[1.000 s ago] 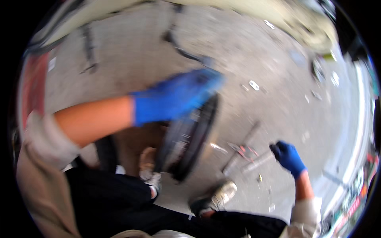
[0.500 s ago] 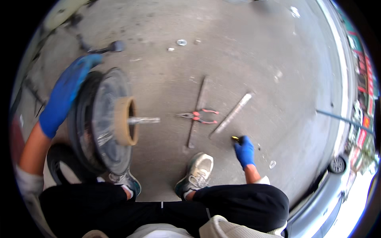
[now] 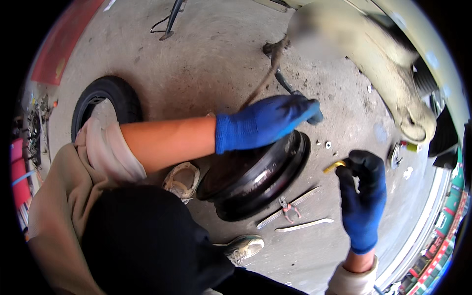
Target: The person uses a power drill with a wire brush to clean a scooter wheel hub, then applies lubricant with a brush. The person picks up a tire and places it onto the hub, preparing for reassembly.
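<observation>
My left hand (image 3: 268,123), in a blue glove, lies over the upper edge of a black wheel rim (image 3: 265,182), its fingers together and bent over the far side. The rim stands tilted on the floor beside my shoes. My right hand (image 3: 363,196), in a blue glove with dark fingers, is raised to the right of the rim, apart from it. Between thumb and fingers it pinches a small curved yellow piece (image 3: 334,166) whose kind I cannot make out. Below the rim lie red-handled pliers (image 3: 289,208) across a long metal bar (image 3: 307,195), with a second bar (image 3: 305,225) nearby.
A black tyre (image 3: 129,101) is at the left. A pale vehicle body (image 3: 383,73) fills the upper right, with a dark lever (image 3: 285,82) near my left hand. Small metal parts, including a washer (image 3: 328,145), lie scattered on the concrete. A red panel (image 3: 66,42) is at the far left.
The view has turned left. My right hand has risen from low over the floor toward the wheel, still with the yellow piece. The rim's hub and shaft no longer show. My left hand stays on the rim.
</observation>
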Demonstrator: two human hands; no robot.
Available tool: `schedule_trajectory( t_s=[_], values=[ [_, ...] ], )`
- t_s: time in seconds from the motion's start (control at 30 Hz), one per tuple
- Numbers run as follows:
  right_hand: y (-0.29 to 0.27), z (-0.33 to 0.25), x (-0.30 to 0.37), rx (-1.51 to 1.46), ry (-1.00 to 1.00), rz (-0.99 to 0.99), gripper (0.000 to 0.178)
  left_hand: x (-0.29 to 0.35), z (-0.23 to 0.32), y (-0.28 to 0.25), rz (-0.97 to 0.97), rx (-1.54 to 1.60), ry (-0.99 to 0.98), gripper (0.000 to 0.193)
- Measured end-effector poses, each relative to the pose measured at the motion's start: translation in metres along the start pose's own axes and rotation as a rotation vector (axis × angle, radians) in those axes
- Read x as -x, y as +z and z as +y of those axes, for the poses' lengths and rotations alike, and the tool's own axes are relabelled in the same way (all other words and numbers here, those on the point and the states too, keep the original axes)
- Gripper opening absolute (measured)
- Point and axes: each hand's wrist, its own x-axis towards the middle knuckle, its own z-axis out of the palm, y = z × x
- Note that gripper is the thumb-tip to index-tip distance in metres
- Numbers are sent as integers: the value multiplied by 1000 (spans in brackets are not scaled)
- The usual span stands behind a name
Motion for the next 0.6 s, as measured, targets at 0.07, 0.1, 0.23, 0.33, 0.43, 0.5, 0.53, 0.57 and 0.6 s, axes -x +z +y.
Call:
schedule_trajectory(
  t_s=[0.07, 0.1, 0.23, 0.33, 0.43, 0.5, 0.53, 0.57, 0.6],
  values=[
    [22, -5, -23, 97, -113, -16, 21, -2, 4, 2, -7, -14, 41, 39],
    [27, -5, -28, 170, -112, -69, 20, -2, 8, 2, 20, 101, -113, 37],
    [41, 3, -28, 285, -15, -108, 21, 2, -4, 7, 38, -108, 87, 31],
    [39, -1, -28, 251, 87, -110, 20, 4, 5, 1, 0, 47, -119, 26],
    [40, -6, -29, 263, 88, -142, 19, 4, -1, 1, 55, 32, -64, 22],
    [39, -10, -33, 350, 37, -215, 23, 5, -4, 2, 78, 48, -58, 21],
    [38, -13, -36, 394, 11, -251, 25, 3, -4, 3, 84, 61, -56, 20],
    [37, -17, -40, 419, -46, -290, 26, 2, -4, 4, 91, 73, -54, 20],
    [36, -21, -45, 442, -102, -329, 28, 3, -4, 4, 98, 69, -47, 20]
  ],
)
